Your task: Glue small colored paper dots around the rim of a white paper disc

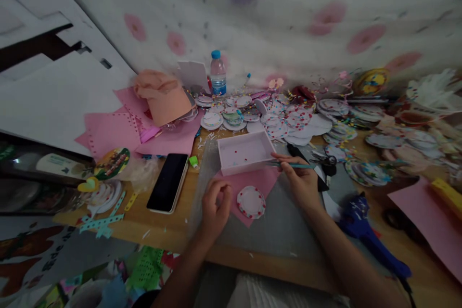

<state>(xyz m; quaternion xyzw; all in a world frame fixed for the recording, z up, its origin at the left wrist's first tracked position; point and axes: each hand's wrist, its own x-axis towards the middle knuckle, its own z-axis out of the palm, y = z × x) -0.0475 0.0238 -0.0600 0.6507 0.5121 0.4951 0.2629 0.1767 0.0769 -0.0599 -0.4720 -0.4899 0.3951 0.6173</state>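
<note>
My right hand (298, 180) grips thin teal tweezers (298, 165), their tips at the near right corner of a white open box (243, 140). A few small red bits lie inside the box. My left hand (216, 202) is loosely curled, thumb by the fingers, just in front of the box's left end; nothing shows in it. Between my hands a round white disc with a red-dotted rim (251, 202) lies on a pink paper sheet (236, 180). The sheet lies on a grey mat (281, 231), partly under the box.
Decorated paper discs (277, 118) pile along the back, near a water bottle (218, 74). At left are a phone (168, 183), a green clip-like piece (194, 161) and a peach cap (162, 96). On the right lie scissors (327, 161) and a blue glue gun (371, 238).
</note>
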